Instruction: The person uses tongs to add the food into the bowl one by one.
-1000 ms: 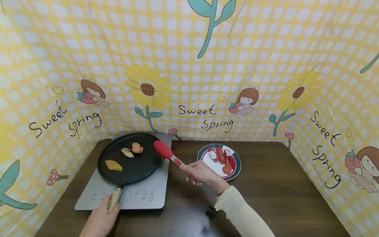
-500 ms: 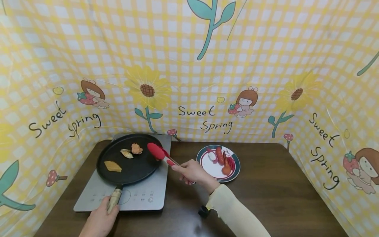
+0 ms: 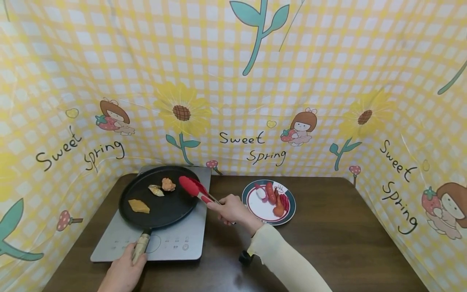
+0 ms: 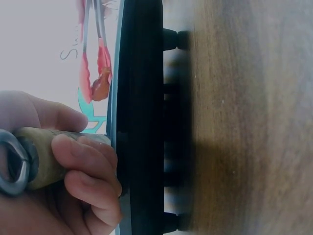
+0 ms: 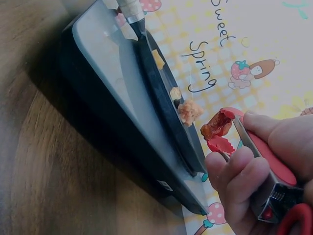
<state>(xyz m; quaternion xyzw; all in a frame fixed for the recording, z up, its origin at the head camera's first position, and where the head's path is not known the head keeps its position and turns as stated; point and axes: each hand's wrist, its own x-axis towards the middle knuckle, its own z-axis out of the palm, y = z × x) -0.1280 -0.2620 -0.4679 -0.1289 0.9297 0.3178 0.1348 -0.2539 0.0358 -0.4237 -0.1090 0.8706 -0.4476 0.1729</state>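
Observation:
My left hand [image 3: 125,267] grips the handle [image 3: 141,245] of a round black frying pan [image 3: 164,213]. My right hand [image 3: 233,211] holds red-tipped metal tongs [image 3: 190,187] over the pan's right side. In the right wrist view, a glossy reddish-brown food piece [image 5: 217,126] sits between the tong tips; the left wrist view shows the same piece [image 4: 101,87] above the pan rim. Inside the pan lie a flat yellow piece [image 3: 138,206], a striped shell-like piece [image 3: 157,190] and a bumpy orange-pink lump [image 3: 168,184].
Under the pan is a silver induction cooker [image 3: 189,243]. To the right stands a dark-rimmed plate [image 3: 257,207] bearing a sausage [image 3: 271,193], a drumstick [image 3: 279,209] and other red and pink pieces. A checked cloth [image 3: 240,97] surrounds the brown table [image 3: 328,227].
My right hand and the tongs have moved left, bringing the tong tips further over the pan. The left hand stays on the handle, and the food in the pan lies as before.

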